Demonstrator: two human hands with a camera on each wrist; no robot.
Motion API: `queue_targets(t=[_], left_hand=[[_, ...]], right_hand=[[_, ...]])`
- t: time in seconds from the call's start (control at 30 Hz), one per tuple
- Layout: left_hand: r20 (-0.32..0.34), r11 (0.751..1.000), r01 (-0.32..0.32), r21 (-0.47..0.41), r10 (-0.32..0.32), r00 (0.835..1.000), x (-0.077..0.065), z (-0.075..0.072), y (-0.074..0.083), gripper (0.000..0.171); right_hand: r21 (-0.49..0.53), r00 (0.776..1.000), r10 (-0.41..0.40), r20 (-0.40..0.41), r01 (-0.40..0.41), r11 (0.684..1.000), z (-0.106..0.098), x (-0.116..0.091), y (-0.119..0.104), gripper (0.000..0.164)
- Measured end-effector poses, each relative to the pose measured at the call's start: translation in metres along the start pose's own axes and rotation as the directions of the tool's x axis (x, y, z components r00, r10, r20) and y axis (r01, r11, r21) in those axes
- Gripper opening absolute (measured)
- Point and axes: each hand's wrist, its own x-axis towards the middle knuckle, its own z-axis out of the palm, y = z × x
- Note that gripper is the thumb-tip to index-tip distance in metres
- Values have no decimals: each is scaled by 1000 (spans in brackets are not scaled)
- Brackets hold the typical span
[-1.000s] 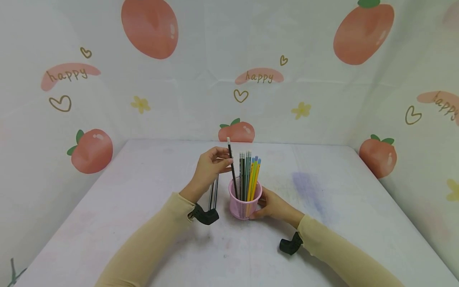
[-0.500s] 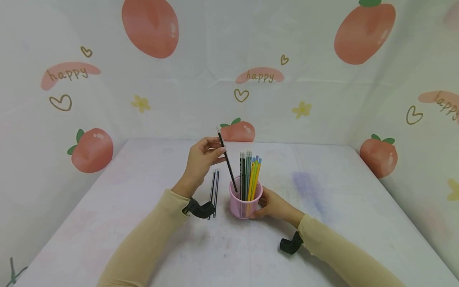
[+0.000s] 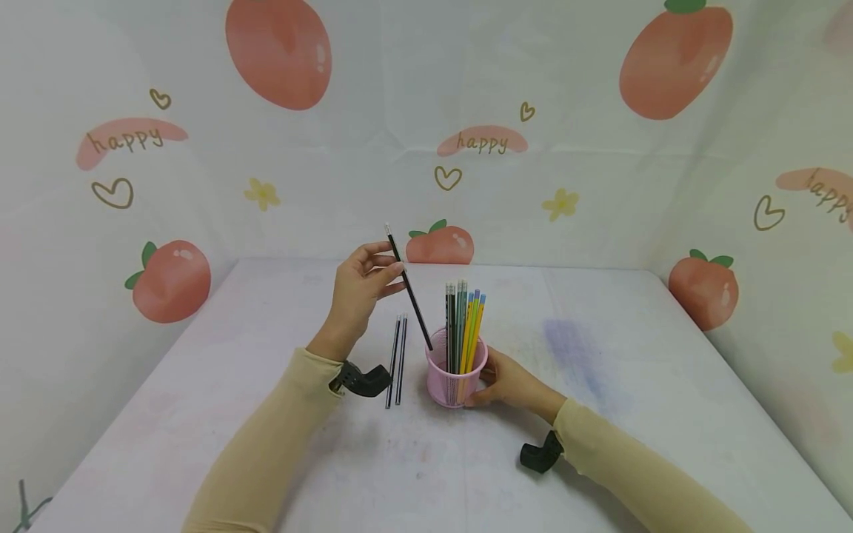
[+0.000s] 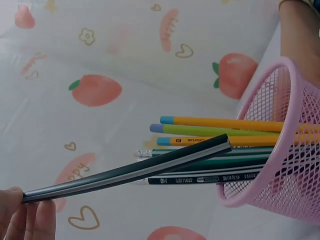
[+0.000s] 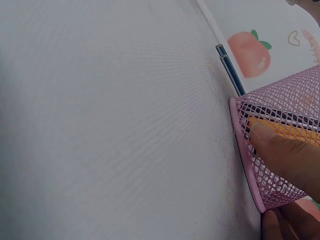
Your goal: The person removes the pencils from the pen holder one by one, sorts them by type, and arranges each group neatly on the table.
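My left hand (image 3: 355,290) pinches a black pencil (image 3: 415,302) near its eraser end, between thumb and fingers. The pencil slants down to the right, its unsharpened lower end right at the left rim of a pink mesh pencil cup (image 3: 441,386). In the left wrist view this striped pencil (image 4: 150,164) overlaps the pencils standing in the cup (image 4: 295,102). With thumb and fingers around its lower right side, my right hand (image 3: 516,381) holds the cup upright on the table. Black, green and yellow pencils (image 3: 474,333) stand inside it, erasers up.
Two dark pencils (image 3: 400,363) lie side by side on the table left of the cup, close to the left wrist camera (image 3: 365,381). A white cloth with fruit prints (image 3: 346,185) hangs behind the tabletop (image 3: 200,414) and along its sides.
My left hand has moved up and to the left, drawing the black pencil out of the cup and tilting it more. The right hand and cup have stayed in place.
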Motion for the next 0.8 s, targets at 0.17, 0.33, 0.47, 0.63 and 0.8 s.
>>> queue_targets(t=[0.17, 0.33, 0.47, 0.63, 0.8], left_hand=[[-14, 1000, 15, 10, -15, 1000, 2, -4, -1, 39], [-12, 999, 37, 22, -37, 999, 4, -10, -4, 38], [-8, 997, 52, 49, -51, 999, 7, -15, -6, 39], [-10, 993, 78, 87, -77, 997, 9, -21, -9, 41], [-2, 986, 104, 133, -104, 995, 11, -26, -13, 43]], right_hand=[[-3, 1000, -2, -1, 2, 1000, 0, -1, -1, 97], [0, 1000, 3, -1, -3, 1000, 0, -1, -2, 99], [-5, 1000, 10, -3, -10, 1000, 1, -1, -3, 100], [-15, 1000, 20, -7, -20, 1000, 1, -1, -3, 99], [-16, 1000, 23, -10, -23, 1000, 0, -1, -3, 99]])
